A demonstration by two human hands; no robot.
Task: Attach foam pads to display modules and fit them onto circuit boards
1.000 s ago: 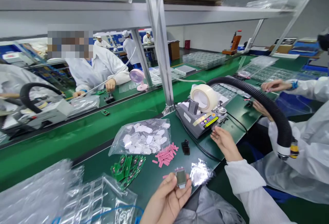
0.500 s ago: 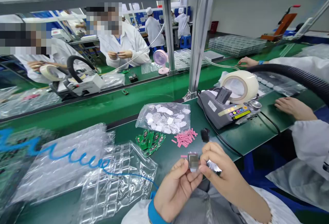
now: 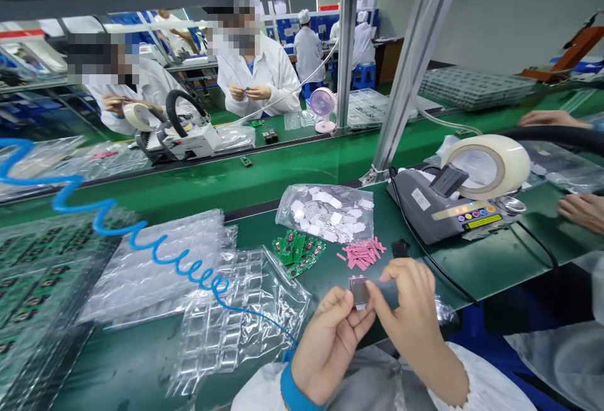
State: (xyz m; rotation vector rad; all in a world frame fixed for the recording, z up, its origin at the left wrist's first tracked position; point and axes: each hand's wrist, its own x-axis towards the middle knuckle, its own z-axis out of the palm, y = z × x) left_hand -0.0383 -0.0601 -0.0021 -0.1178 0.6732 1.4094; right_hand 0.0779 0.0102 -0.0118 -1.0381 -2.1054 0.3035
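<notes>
My left hand [image 3: 333, 338] holds a small square module [image 3: 359, 292] with a grey face and metallic edge between thumb and fingers. A pale tab sticks out at its lower edge. My right hand [image 3: 413, 316] has its thumb against the module's right side, while the index finger is bent and apart from the thumb. Beyond the hands lie a pile of pink strips [image 3: 363, 253], green circuit boards [image 3: 298, 252] and a clear bag of white pieces [image 3: 328, 213]. A black piece [image 3: 401, 248] sits above my right hand. Behind my right wrist is crumpled shiny film [image 3: 444, 310].
A grey tape dispenser [image 3: 425, 209] with a wide roll [image 3: 488, 165] stands at right, its cable running across the table. Clear plastic trays [image 3: 221, 316] and trays of boards [image 3: 42, 279] lie left. A coiled blue cord [image 3: 136, 235] leads to my left wrist. A co-worker's hand [image 3: 582, 211] is at right.
The view has swung left. My right hand no longer has the shiny silver piece at its fingers; its thumb has come onto the module. My left hand keeps hold of the module.
</notes>
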